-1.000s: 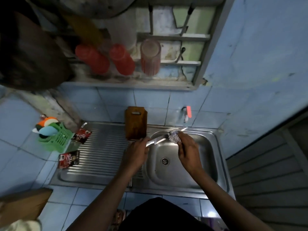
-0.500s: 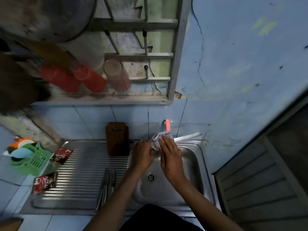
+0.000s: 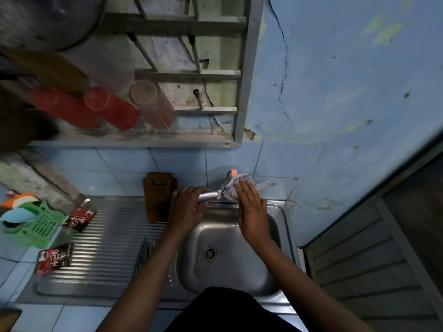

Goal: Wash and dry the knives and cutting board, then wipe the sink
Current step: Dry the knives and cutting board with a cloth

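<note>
Far to the left of the grip, a green basket (image 3: 36, 226) with sponges sits on the tiled counter, and two red sachets (image 3: 54, 258) lie beside it on the ribbed draining board (image 3: 103, 248). Nearer, a few knives (image 3: 143, 256) lie on that board just left of the person's left forearm, blades dim and hard to count. A brown cutting board (image 3: 158, 196) stands upright against the tiled wall, just left of the left hand (image 3: 187, 208).

That hand is curled round the silver handle of a knife (image 3: 208, 195), held level over the back edge of the sink (image 3: 230, 271). Just right of it, the right hand (image 3: 251, 210) presses a checked cloth (image 3: 231, 188) around the blade — fingers fairly straight on top, with the cloth bunched beneath them. The blade's tip pokes out past the cloth to the right, pale and blurred against the tiles. A tap with a red handle (image 3: 233, 173) shows just behind the cloth.

Below both hands lies the sink bowl with its drain (image 3: 210, 253). Above, on a wall shelf, red cups (image 3: 112, 109) and a clear tumbler (image 3: 153, 104) rest — well apart from the hands.
</note>
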